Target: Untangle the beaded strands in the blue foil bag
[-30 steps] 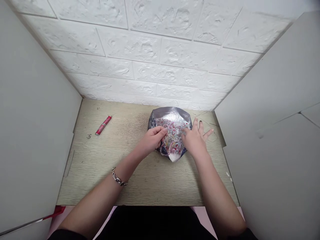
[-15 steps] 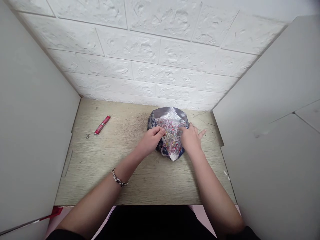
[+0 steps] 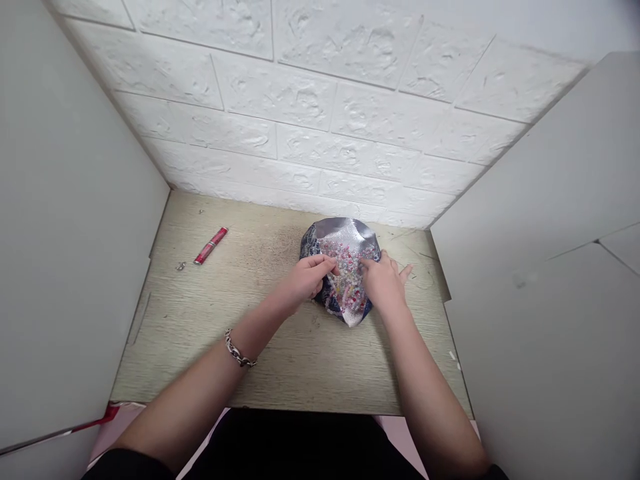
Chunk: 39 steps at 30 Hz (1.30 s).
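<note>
A pouch with a silvery lining and dark blue patterned sides (image 3: 356,230) stands wide on the table. Many small beads (image 3: 346,293) in pink, red, white and yellow fill it. Over its left side, my left hand (image 3: 307,277) is closed in a pinch; whatever sits between thumb and forefinger is too small to make out. At the right rim is my right hand (image 3: 386,283), fingers apart, one fingertip touching the beads and others reaching past the pouch's outer side.
A red tube-like stick (image 3: 211,246) lies at the left of the wooden table (image 3: 320,373). Small shiny metal bits (image 3: 181,266) are near it. Thin threads or wires (image 3: 423,263) lie at the right. Grey panels flank the table, and a white brick-patterned wall (image 3: 300,133) closes the back.
The view has shifted slightly. My left hand stays pinched, now a little farther over the beads. My right hand keeps its place at the pouch's right rim.
</note>
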Available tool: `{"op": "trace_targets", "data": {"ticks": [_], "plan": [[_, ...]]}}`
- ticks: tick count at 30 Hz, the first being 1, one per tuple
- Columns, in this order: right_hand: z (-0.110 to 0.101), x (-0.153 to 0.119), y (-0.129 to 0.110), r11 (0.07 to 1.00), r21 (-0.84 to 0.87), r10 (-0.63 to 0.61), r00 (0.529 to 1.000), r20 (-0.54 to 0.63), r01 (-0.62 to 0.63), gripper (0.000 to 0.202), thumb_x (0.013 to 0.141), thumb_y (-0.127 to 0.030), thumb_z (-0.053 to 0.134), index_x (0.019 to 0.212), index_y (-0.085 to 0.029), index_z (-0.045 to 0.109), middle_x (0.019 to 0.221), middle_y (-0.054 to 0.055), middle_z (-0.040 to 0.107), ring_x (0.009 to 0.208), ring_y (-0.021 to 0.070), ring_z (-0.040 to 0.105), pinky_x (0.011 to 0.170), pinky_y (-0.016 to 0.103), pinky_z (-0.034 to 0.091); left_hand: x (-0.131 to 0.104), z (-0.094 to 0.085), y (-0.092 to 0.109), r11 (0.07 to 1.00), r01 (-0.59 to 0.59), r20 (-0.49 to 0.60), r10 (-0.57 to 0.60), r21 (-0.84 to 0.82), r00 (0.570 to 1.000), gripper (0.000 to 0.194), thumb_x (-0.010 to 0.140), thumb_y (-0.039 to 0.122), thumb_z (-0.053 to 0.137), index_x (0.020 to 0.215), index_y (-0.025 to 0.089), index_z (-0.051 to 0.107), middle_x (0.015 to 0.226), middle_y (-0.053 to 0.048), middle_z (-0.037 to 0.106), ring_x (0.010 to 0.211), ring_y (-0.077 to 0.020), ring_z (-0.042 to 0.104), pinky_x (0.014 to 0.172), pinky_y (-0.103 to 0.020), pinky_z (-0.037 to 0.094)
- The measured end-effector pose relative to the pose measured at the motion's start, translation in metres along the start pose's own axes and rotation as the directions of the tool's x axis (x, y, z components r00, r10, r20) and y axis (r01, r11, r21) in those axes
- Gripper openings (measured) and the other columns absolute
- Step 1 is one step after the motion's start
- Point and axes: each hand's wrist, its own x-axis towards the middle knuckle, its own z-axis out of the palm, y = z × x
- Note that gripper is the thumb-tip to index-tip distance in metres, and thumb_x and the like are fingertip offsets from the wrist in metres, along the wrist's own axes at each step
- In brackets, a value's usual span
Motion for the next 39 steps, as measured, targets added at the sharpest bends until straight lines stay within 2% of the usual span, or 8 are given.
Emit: {"op": "trace_targets", "data": {"ticks": [12, 16, 20, 24, 28, 32, 36, 39], "plan": [[-0.0036, 0.0027, -0.0009, 1.0, -0.016, -0.007, 1.0, 0.0, 0.007, 0.029, 0.082, -0.027, 0.043, 0.092, -0.022, 0.068, 0.109, 0.016, 0.053, 0.099, 0.0307, 0.052, 0.096, 0.059, 0.02, 0.0021, -0.0008, -0.0002, 0.992, -0.019, -0.072, 0.01, -0.127, 0.997, 0.026, 0.075, 0.037, 0.052, 0.062, 0.015, 0.05, 0.048, 0.006, 0.038, 0.031, 0.0001, 0.024, 0.031, -0.016, 0.01], [-0.0038, 0.002, -0.0029, 1.0, -0.007, 0.013, 1.0, -0.002, -0.013, 0.029, 0.082, -0.027, 0.043, 0.097, -0.022, 0.067, 0.116, 0.017, 0.05, 0.103, 0.0308, 0.05, 0.096, 0.059, 0.019, 0.001, -0.0036, 0.0031, 0.941, 0.052, -0.026, -0.065, -0.333, 0.998, 0.02, 0.075, 0.031, 0.054, 0.065, 0.013, 0.052, 0.065, 0.002, 0.054, 0.032, 0.0014, 0.036, 0.028, -0.014, 0.012], [-0.0055, 0.0023, -0.0052, 0.999, -0.011, 0.04, 0.999, -0.008, -0.04, 0.028, 0.082, -0.029, 0.043, 0.093, -0.022, 0.068, 0.119, 0.016, 0.049, 0.107, 0.0295, 0.048, 0.097, 0.058, 0.019, 0.002, -0.008, 0.0072, 0.79, 0.224, 0.088, -0.212, -0.57, 0.973, 0.014, 0.077, 0.023, 0.051, 0.067, 0.013, 0.053, 0.073, -0.001, 0.062, 0.051, -0.0053, 0.059, 0.028, -0.01, 0.024], [-0.007, 0.0029, -0.005, 0.999, -0.019, 0.041, 0.999, -0.016, -0.041, 0.025, 0.081, -0.03, 0.047, 0.086, -0.024, 0.07, 0.12, 0.015, 0.049, 0.109, 0.029, 0.045, 0.097, 0.058, 0.015, 0.0036, -0.0095, 0.0074, 0.699, 0.248, 0.136, -0.212, -0.671, 0.968, 0.015, 0.078, 0.019, 0.049, 0.066, 0.012, 0.055, 0.074, -0.004, 0.066, 0.075, -0.0142, 0.066, 0.04, -0.012, 0.042], [-0.0059, 0.0036, -0.0033, 0.999, -0.017, 0.027, 0.998, -0.05, -0.028, 0.022, 0.079, -0.03, 0.05, 0.081, -0.024, 0.071, 0.125, 0.015, 0.047, 0.115, 0.0302, 0.039, 0.095, 0.062, 0.01, 0.0033, -0.0096, 0.0065, 0.69, 0.251, 0.16, -0.195, -0.679, 0.968, 0.015, 0.079, 0.02, 0.05, 0.066, 0.013, 0.056, 0.083, -0.005, 0.068, 0.084, -0.0179, 0.065, 0.054, -0.02, 0.051], [-0.003, 0.0035, -0.0031, 1.0, -0.003, 0.023, 0.998, -0.064, -0.023, 0.022, 0.078, -0.028, 0.05, 0.081, -0.023, 0.07, 0.127, 0.015, 0.045, 0.118, 0.0309, 0.035, 0.094, 0.063, 0.008, 0.0024, -0.0103, 0.0059, 0.701, 0.271, 0.191, -0.193, -0.66, 0.962, 0.014, 0.079, 0.021, 0.05, 0.068, 0.014, 0.056, 0.091, -0.005, 0.068, 0.088, -0.0187, 0.064, 0.056, -0.022, 0.051], [-0.0005, 0.0034, -0.0031, 0.998, 0.053, 0.028, 0.996, -0.086, -0.024, 0.023, 0.078, -0.025, 0.047, 0.079, -0.02, 0.069, 0.129, 0.016, 0.042, 0.12, 0.0313, 0.033, 0.094, 0.064, 0.008, 0.002, -0.0101, 0.0059, 0.707, 0.286, 0.203, -0.202, -0.646, 0.958, 0.015, 0.08, 0.021, 0.048, 0.069, 0.013, 0.055, 0.09, -0.006, 0.067, 0.08, -0.0159, 0.064, 0.055, -0.021, 0.051], [-0.0006, 0.0046, -0.0016, 0.99, 0.138, 0.041, 0.99, -0.138, -0.022, 0.021, 0.076, -0.024, 0.047, 0.075, -0.018, 0.066, 0.128, 0.016, 0.043, 0.12, 0.0311, 0.033, 0.094, 0.065, 0.009, 0.0019, -0.0095, 0.0064, 0.715, 0.286, 0.224, -0.183, -0.638, 0.957, 0.012, 0.079, 0.02, 0.049, 0.07, 0.013, 0.054, 0.067, 0.0, 0.061, 0.051, -0.0064, 0.056, 0.039, -0.015, 0.04]]}}
